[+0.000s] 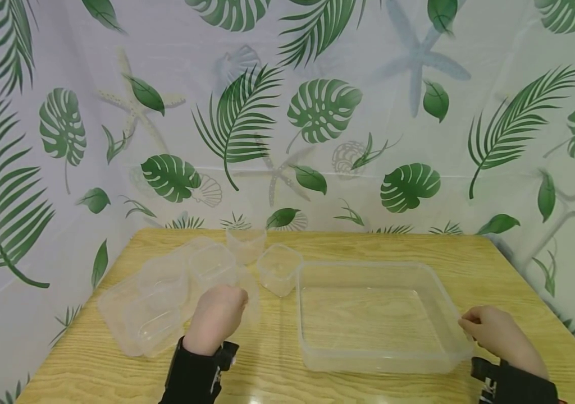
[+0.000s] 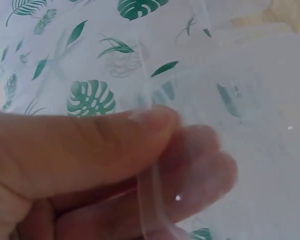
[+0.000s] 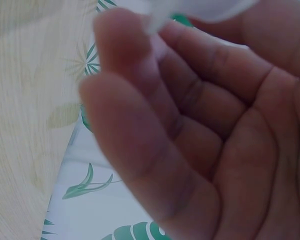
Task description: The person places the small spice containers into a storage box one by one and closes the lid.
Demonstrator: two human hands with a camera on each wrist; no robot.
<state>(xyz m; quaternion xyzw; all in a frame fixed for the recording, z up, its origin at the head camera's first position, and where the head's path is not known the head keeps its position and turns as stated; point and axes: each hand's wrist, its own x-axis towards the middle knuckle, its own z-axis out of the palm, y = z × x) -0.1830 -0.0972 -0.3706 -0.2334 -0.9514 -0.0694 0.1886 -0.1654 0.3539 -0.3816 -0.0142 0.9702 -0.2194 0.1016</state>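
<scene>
1. Small clear container [image 1: 247, 297]: transparent plastic, thin-walled, left of centre on the wooden table [image 1: 419, 247], just in front of the cluster of other tubs. Pinched at the rim in the left wrist view [image 2: 155, 190], thumb outside, fingers seen through the wall inside.
2. Stack of flat clear containers [image 1: 146, 314]: far left of the table, lying overlapped, edges hard to separate through the plastic.
3. Left hand [image 1: 215, 320]: back of hand up, fingers curled round the small clear container, thumb [image 2: 90, 150] pressed along its rim. Black wrist strap [image 1: 196, 370] below.
4. Three small clear tubs: one [image 1: 211, 264] just behind the left hand, one [image 1: 245, 244] nearest the backdrop, one [image 1: 279, 269] beside the large tray's left wall.
5. Large clear tray [image 1: 313, 314]: rectangular, shallow, right of centre, resting flat on the table.
6. Right hand [image 1: 502, 335]: at the tray's right rim, fingertips touching or pinching the edge; fingers [image 3: 140, 125] bent in the right wrist view, a strip of clear plastic [image 3: 200, 7] at their tips. Grip on the rim likely, not fully clear.
7. Backdrop [image 1: 318, 112]: white sheet printed with green leaves and pale starfish, behind and along both sides.
</scene>
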